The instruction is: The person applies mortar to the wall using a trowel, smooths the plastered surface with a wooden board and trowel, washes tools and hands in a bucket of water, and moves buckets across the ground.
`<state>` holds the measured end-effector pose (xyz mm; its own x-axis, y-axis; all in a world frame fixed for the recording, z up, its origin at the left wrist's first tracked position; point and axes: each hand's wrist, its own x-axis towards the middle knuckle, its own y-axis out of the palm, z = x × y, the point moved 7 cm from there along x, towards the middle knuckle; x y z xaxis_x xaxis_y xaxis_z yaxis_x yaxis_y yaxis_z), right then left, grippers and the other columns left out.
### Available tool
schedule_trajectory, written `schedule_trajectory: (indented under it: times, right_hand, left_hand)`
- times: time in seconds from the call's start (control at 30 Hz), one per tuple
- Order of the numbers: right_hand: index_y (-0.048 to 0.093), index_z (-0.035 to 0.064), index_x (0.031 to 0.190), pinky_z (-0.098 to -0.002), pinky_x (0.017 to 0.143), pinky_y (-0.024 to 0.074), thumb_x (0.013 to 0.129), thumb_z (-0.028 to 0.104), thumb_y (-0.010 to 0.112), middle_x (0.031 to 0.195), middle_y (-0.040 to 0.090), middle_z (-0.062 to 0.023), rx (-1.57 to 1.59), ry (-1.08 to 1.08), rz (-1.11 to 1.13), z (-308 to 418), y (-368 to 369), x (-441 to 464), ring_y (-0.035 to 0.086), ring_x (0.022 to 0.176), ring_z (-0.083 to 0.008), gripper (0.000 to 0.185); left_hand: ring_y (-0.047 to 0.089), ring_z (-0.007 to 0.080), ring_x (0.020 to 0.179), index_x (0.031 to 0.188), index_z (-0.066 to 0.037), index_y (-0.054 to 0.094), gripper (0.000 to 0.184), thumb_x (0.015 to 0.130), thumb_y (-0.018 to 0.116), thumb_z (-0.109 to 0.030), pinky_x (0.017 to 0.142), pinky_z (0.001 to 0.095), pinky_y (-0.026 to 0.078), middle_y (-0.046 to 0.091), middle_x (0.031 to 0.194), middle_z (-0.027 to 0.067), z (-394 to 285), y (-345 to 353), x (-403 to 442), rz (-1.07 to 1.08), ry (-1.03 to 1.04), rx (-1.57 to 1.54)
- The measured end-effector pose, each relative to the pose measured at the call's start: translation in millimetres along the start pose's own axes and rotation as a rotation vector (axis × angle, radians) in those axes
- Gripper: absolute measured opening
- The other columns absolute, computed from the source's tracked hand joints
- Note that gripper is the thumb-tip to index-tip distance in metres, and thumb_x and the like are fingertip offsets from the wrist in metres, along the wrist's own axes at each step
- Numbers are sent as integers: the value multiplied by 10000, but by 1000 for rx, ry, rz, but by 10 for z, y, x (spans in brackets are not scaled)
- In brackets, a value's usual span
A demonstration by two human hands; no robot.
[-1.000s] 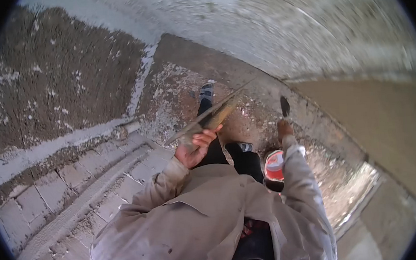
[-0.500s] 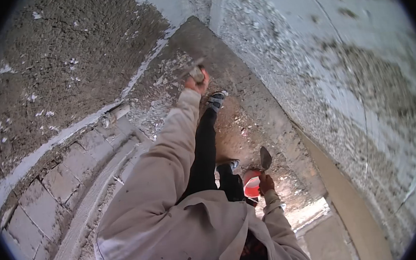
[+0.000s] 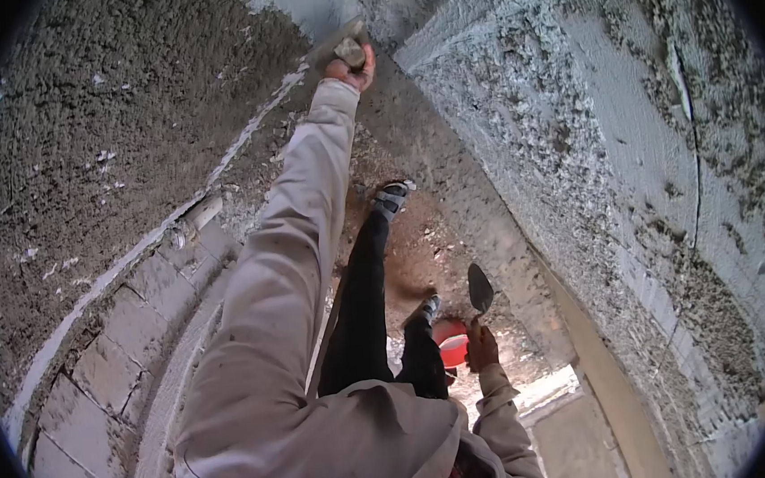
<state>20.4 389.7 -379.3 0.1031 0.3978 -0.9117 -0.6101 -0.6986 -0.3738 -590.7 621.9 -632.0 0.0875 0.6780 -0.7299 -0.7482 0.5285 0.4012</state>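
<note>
My left hand [image 3: 354,69] is stretched far forward, its fingers wrapped round the handle of a flat float [image 3: 328,47]. The float's plate lies at or close to the wall near the corner; contact cannot be made out. My right hand [image 3: 482,348] is lower and to the right, closed round the handle of a pointed trowel [image 3: 481,289], whose dark blade points forward. Just left of that hand stands a red bucket [image 3: 452,344] with pale contents.
Rough, partly coated walls rise at the left [image 3: 120,107] and right [image 3: 553,118]. A block surface [image 3: 97,378] with a pipe end [image 3: 203,213] lies at lower left. My feet stand on debris-strewn ground [image 3: 411,255]. A tan board-like strip [image 3: 603,356] runs at lower right.
My left hand has moved from near my body far forward to the wall corner with the float. My right hand has shifted left and lower in view, still with the trowel; the view has turned.
</note>
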Motion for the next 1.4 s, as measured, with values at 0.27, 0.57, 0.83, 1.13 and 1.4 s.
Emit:
schedule_trajectory:
  times: [0.27, 0.57, 0.83, 1.13, 1.4]
  right_hand:
    - [532, 56, 910, -348, 359, 416, 901, 392, 578, 580, 546, -74, 38, 116, -37, -150, -140, -82, 536, 412, -181, 340]
    - [574, 49, 1051, -428, 581, 508, 901, 470, 550, 726, 620, -166, -168, -260, -246, 47, -475, -582, 623, 623, -285, 448]
    - [583, -2, 1146, -467, 845, 478, 877, 492, 547, 1057, 630, -280, 287, -101, -531, -1196, -639, -1156, 593, 1025, -428, 563]
    - [678, -2, 1001, -429, 797, 524, 846, 460, 600, 984, 690, -202, 1301, 732, -374, -3878, 1473, -1836, 679, 910, -329, 493]
    - [685, 14, 1023, -419, 842, 517, 849, 437, 564, 1045, 687, -169, 1433, 1013, -299, -4812, 3737, -1653, 665, 987, -315, 473]
  left_hand:
    - [450, 419, 1236, 1416, -31, 323, 542, 979, 374, -348, 914, 586, 509, 419, 1401, 189, 83, -951, -857, -244, 231, 126]
    - [637, 409, 896, 1287, -36, 405, 451, 974, 368, -359, 708, 539, 563, 596, 1119, 260, -193, -3209, -3088, -897, 349, 1427]
    - [594, 426, 947, 1061, -119, 519, 324, 915, 414, -389, 756, 559, 482, 611, 1058, 227, 612, -2904, -2917, -725, -214, 2204]
    - [627, 271, 740, 913, -67, 629, 222, 856, 548, -266, 633, 409, 504, 652, 827, 111, 2221, -2251, -1602, -898, -689, 2664]
    - [625, 228, 729, 909, -59, 608, 96, 840, 565, -110, 623, 348, 514, 643, 827, 88, 4973, -4253, -2100, 92, -980, 3363]
